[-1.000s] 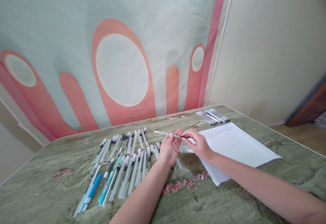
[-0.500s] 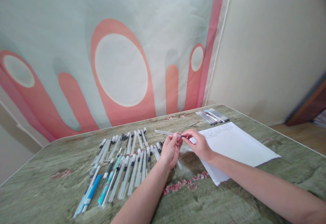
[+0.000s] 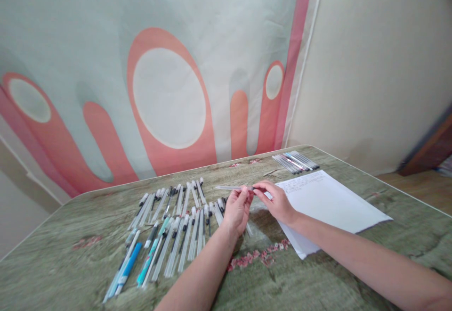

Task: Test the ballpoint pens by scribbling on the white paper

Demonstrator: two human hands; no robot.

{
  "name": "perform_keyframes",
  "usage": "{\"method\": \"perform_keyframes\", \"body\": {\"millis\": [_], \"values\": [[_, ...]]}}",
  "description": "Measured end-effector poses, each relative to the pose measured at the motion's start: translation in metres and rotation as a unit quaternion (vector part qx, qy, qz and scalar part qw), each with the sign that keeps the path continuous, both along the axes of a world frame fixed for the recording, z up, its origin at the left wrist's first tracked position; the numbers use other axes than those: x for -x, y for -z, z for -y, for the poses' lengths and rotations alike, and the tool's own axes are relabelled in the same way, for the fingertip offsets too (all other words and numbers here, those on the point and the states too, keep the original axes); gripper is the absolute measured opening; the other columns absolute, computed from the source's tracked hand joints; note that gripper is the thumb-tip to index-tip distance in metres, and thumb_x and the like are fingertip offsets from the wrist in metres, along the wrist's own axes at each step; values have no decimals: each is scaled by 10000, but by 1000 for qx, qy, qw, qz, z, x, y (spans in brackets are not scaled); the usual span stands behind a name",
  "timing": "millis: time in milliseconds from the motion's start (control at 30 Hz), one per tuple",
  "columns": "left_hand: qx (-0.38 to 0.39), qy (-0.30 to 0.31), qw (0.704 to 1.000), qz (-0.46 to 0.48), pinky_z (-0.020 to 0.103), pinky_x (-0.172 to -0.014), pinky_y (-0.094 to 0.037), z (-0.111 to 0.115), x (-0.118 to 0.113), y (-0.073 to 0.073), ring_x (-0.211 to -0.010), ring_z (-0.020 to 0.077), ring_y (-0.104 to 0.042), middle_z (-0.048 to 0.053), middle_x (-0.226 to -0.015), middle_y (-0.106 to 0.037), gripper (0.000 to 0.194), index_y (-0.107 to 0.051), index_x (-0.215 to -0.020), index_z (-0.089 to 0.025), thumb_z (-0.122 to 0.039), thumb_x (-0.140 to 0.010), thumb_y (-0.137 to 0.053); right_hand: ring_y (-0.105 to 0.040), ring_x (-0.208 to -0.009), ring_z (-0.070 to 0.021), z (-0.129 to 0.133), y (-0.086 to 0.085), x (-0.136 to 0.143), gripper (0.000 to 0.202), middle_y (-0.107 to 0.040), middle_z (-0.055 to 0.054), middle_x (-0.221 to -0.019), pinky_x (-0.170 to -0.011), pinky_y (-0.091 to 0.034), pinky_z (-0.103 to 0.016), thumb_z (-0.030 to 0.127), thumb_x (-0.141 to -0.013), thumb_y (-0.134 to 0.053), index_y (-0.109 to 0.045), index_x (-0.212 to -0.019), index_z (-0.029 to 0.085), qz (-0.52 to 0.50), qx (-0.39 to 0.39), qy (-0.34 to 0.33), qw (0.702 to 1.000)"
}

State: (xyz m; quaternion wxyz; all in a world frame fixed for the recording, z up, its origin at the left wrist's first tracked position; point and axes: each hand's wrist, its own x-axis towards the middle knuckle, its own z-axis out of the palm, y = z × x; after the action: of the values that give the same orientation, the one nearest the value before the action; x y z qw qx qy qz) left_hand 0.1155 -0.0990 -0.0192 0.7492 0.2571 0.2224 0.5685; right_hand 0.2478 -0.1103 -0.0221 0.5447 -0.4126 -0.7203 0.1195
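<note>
A clear-barrelled pen (image 3: pixel 226 187) lies nearly level above the table, its far end pointing left. My left hand (image 3: pixel 239 209) grips its barrel between thumb and fingers. The fingers of my right hand (image 3: pixel 273 199) are pinched on the dark end of the same pen, on its right. Below and right of my right hand is a white sheet of paper (image 3: pixel 332 202) with handwriting along its top. Left of my left hand lie rows of pens (image 3: pixel 176 240), mostly clear with black or white caps; my left wrist hides some of them.
A neat group of pens or refills (image 3: pixel 295 162) lies at the table's far right. A blue pen (image 3: pixel 130 263) and a teal pen (image 3: pixel 150 260) lie at the left front. Behind the wood-patterned table (image 3: pixel 63 254) hangs a patterned cloth (image 3: pixel 169 96).
The pen in my hands has tipped slightly toward level, its left end a little lower. Both hands keep their hold, and the other pens and the paper have not moved.
</note>
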Motion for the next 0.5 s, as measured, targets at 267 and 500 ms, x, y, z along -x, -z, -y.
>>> {"method": "perform_keyframes", "body": {"millis": [267, 500], "values": [[8, -15, 1000, -14, 194, -779, -428, 0, -1, 3, -706, 56, -573, 6, -779, -602, 213, -528, -807, -138, -149, -663, -684, -572, -806, -164, -3, 4, 0, 162, -601, -56, -873, -709, -480, -295, 274, -846, -473, -587, -932, 197, 7, 19, 17, 1000], [1, -29, 999, -34, 224, -801, -421, 0, -3, 4, -692, 60, -570, 4, -764, -607, 248, -524, -794, -135, -193, -639, -708, -566, -802, -169, -3, 6, -2, 145, -598, -60, -866, -722, -471, -308, 265, -843, -477, -580, -921, 198, 26, -7, 18, 999]]}}
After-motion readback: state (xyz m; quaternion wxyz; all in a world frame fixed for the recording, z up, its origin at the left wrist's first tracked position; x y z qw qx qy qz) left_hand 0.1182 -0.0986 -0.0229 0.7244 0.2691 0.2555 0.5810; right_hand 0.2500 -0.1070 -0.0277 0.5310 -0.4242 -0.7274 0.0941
